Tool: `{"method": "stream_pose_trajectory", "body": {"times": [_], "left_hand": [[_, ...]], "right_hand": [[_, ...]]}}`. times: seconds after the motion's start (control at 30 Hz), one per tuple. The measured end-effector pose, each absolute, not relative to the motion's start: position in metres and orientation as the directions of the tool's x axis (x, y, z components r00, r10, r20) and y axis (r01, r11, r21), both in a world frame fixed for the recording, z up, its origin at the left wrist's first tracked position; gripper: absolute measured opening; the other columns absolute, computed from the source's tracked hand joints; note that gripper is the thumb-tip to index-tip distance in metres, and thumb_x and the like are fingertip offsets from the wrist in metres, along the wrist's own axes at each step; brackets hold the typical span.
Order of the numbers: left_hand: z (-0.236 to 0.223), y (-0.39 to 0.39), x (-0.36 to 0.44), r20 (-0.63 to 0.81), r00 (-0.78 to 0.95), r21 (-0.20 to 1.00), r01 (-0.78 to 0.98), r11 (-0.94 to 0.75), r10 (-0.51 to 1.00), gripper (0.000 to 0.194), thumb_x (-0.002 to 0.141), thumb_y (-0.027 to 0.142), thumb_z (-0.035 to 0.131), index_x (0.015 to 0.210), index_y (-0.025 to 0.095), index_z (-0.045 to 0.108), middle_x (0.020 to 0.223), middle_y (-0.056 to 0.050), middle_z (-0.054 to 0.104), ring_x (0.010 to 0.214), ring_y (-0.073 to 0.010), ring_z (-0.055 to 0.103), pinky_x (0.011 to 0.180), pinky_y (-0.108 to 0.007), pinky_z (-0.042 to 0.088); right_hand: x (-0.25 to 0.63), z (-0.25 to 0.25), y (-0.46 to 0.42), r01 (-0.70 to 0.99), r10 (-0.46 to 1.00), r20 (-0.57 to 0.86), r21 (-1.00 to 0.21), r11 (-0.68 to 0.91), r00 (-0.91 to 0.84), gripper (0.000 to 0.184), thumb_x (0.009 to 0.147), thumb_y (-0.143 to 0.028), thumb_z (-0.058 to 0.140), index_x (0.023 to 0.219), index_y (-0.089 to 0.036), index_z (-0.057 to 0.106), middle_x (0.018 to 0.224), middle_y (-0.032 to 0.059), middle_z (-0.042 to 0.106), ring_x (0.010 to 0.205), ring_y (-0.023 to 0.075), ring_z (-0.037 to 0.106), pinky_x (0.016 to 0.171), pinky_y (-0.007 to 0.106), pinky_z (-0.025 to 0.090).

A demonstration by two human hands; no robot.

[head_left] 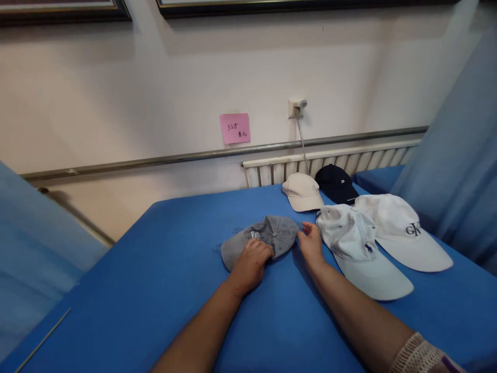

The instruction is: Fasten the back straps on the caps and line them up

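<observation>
A grey cap [274,234] lies on the blue table [155,269], its brim pointing left. My left hand [249,263] rests on the cap's front edge with the fingers curled onto the fabric. My right hand [310,242] touches the cap's right side, fingers bent and pinching its edge. Just right of that hand lies a white cap with a small dark logo [359,248].
Another white cap with large letters [404,230] lies at the right. A beige cap [302,191] and a dark navy cap [337,184] sit near the far edge by a radiator [341,163]. A pink note [235,128] hangs on the wall. Blue curtains flank both sides.
</observation>
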State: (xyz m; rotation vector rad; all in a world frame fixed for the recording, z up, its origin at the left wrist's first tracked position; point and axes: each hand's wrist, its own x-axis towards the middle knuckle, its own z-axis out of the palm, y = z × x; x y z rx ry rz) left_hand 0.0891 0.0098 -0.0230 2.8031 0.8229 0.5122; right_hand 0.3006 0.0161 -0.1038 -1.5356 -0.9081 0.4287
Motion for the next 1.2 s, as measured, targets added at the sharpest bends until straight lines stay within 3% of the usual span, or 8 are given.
{"method": "stream_pose_trajectory", "body": {"times": [0.17, 0.33, 0.53, 0.63, 0.77, 0.93, 1.07, 1.2], "left_hand": [[-0.022, 0.046, 0.046, 0.373, 0.419, 0.257, 0.811, -0.526, 0.828, 0.020, 0.080, 0.008, 0.046, 0.074, 0.022, 0.059, 0.107, -0.002, 0.067, 0.111, -0.0232, 0.052, 0.102, -0.041, 0.034], [-0.024, 0.072, 0.006, 0.460, 0.073, 0.299, 0.926, -0.231, 0.885, 0.023, 0.072, 0.002, 0.043, 0.081, 0.017, 0.058, 0.119, -0.011, 0.061, 0.116, -0.0333, 0.048, 0.099, -0.051, 0.036], [-0.031, 0.043, 0.052, 0.656, 0.363, 0.298, 0.681, -0.669, 0.661, 0.019, 0.082, 0.010, 0.045, 0.094, 0.019, 0.058, 0.115, -0.009, 0.062, 0.111, -0.0241, 0.055, 0.101, -0.043, 0.042], [-0.042, 0.019, 0.085, 0.516, 0.649, 0.238, 0.517, -0.822, 0.558, 0.024, 0.086, 0.011, 0.044, 0.102, 0.020, 0.059, 0.116, -0.007, 0.062, 0.108, -0.0195, 0.058, 0.097, -0.037, 0.046], [-0.053, 0.009, 0.102, 0.333, 0.636, 0.187, 0.679, -0.710, 0.696, 0.036, 0.086, 0.018, 0.047, 0.121, 0.018, 0.054, 0.131, -0.012, 0.055, 0.114, -0.0240, 0.056, 0.094, -0.037, 0.048], [-0.048, 0.017, 0.087, 0.247, 0.456, 0.159, 0.852, -0.500, 0.855, 0.025, 0.085, 0.029, 0.052, 0.103, 0.016, 0.063, 0.100, -0.012, 0.066, 0.094, -0.0270, 0.061, 0.081, -0.037, 0.046], [-0.039, 0.019, 0.073, 0.200, 0.455, 0.305, 0.813, -0.496, 0.868, 0.013, 0.081, 0.025, 0.053, 0.081, 0.018, 0.063, 0.084, -0.006, 0.065, 0.078, -0.0202, 0.059, 0.070, -0.030, 0.041], [-0.035, 0.024, 0.065, 0.191, 0.467, 0.545, 0.682, -0.489, 0.864, 0.027, 0.085, 0.036, 0.049, 0.067, 0.018, 0.057, 0.064, 0.002, 0.055, 0.062, -0.0140, 0.051, 0.058, -0.025, 0.034]], "right_hand": [[0.305, -0.107, 0.020, 0.222, 0.752, 0.117, -0.974, -0.039, 0.648, 0.034, 0.072, -0.023, 0.049, 0.105, -0.020, 0.053, 0.107, 0.0109, 0.062, 0.100, 0.0238, 0.061, 0.084, 0.036, 0.048], [0.290, -0.106, 0.019, 0.341, 0.848, 0.167, -0.940, -0.016, 0.502, 0.028, 0.071, -0.017, 0.049, 0.098, -0.018, 0.057, 0.102, 0.0100, 0.063, 0.091, 0.0212, 0.063, 0.085, 0.035, 0.048], [0.278, -0.100, 0.014, 0.432, 0.901, 0.208, -0.901, 0.025, 0.380, 0.023, 0.067, -0.009, 0.054, 0.087, -0.019, 0.063, 0.094, 0.0047, 0.064, 0.086, 0.0178, 0.061, 0.084, 0.031, 0.047], [0.275, -0.097, 0.010, 0.507, 0.932, 0.214, -0.861, 0.040, 0.291, 0.021, 0.069, -0.009, 0.055, 0.085, -0.020, 0.064, 0.093, 0.0045, 0.065, 0.085, 0.0184, 0.061, 0.084, 0.031, 0.046], [0.272, -0.095, 0.006, 0.599, 0.955, 0.219, -0.799, 0.059, 0.198, 0.022, 0.071, -0.009, 0.055, 0.088, -0.019, 0.064, 0.095, 0.0065, 0.065, 0.088, 0.0198, 0.062, 0.084, 0.032, 0.046], [0.270, -0.094, 0.003, 0.602, 0.957, 0.227, -0.795, 0.074, 0.183, 0.022, 0.071, -0.008, 0.055, 0.087, -0.019, 0.065, 0.093, 0.0060, 0.066, 0.087, 0.0199, 0.062, 0.082, 0.032, 0.047], [0.270, -0.095, 0.003, 0.591, 0.954, 0.226, -0.804, 0.069, 0.196, 0.023, 0.071, -0.008, 0.055, 0.089, -0.018, 0.064, 0.094, 0.0066, 0.066, 0.085, 0.0192, 0.063, 0.080, 0.032, 0.048], [0.270, -0.097, 0.003, 0.578, 0.954, 0.224, -0.813, 0.071, 0.198, 0.026, 0.072, -0.008, 0.053, 0.094, -0.018, 0.064, 0.096, 0.0069, 0.067, 0.083, 0.0185, 0.064, 0.080, 0.032, 0.050]]}}
